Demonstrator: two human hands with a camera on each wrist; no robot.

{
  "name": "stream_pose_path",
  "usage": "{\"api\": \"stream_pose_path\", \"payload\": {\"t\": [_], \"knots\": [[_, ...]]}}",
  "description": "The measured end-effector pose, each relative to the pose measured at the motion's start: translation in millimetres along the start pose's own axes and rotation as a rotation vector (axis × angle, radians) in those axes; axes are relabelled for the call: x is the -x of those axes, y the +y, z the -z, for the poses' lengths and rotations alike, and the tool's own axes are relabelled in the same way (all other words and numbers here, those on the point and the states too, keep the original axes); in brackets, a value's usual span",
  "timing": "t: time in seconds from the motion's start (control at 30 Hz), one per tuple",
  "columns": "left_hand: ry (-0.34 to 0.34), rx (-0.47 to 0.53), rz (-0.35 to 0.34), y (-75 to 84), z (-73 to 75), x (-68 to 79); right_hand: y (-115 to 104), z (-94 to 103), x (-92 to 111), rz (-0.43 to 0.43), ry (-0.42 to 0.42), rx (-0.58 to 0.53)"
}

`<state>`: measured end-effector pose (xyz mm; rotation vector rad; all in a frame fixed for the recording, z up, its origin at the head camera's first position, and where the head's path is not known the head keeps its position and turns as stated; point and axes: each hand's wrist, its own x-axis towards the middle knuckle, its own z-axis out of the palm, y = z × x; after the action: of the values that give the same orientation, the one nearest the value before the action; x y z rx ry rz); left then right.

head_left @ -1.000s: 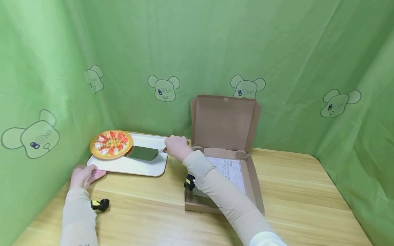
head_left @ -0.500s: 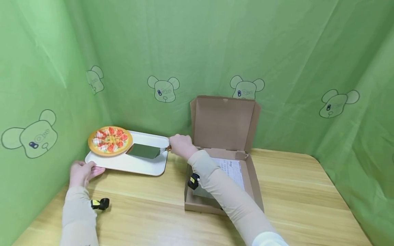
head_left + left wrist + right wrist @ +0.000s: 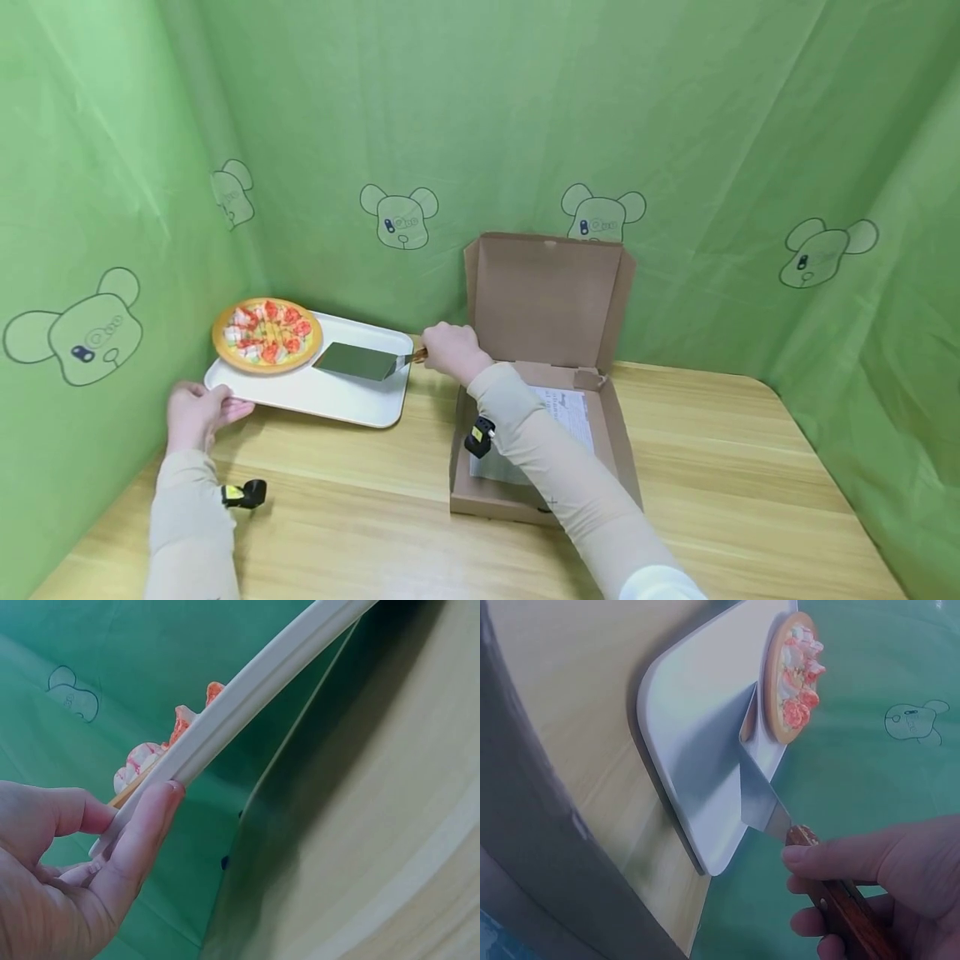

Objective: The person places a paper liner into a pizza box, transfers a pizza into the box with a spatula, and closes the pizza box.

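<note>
A round pizza (image 3: 267,336) with red and white toppings lies at the left end of a white tray (image 3: 330,400). My left hand (image 3: 197,412) pinches the tray's near left corner between thumb and fingers; in the left wrist view that end is lifted off the table. In my right hand (image 3: 456,352) is a spatula (image 3: 358,361), gripped by its wooden handle (image 3: 847,915). Its flat metal blade hangs over the tray, the tip close to the pizza's right edge. Whether the blade touches the tray I cannot tell.
An open cardboard box (image 3: 621,454) stands right of the tray, lid (image 3: 547,300) upright, with a printed sheet (image 3: 566,412) inside. My right forearm crosses over it. Green curtains (image 3: 480,108) enclose the wooden table (image 3: 360,517) at the back and sides.
The tray's left end has risen with my left hand, and the pizza with it. My right hand has drawn the spatula a little right and away from the pizza.
</note>
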<state>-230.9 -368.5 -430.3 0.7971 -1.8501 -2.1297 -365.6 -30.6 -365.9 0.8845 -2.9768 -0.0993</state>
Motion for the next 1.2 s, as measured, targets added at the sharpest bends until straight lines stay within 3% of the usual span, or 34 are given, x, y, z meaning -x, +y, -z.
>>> {"api": "stream_pose_path", "payload": {"t": [0.43,0.83,1.2], "knots": [[0.029,0.020,-0.031,15.5,-5.0,7.7,12,3.4,2,0.002,-0.006,-0.027],[0.010,0.008,0.004,-0.8,1.9,2.1,26,-4.1,2,0.046,-0.011,-0.043],[-0.030,-0.054,0.034,-14.6,11.0,-9.1,18,-4.3,3,0.055,0.000,0.001]]}}
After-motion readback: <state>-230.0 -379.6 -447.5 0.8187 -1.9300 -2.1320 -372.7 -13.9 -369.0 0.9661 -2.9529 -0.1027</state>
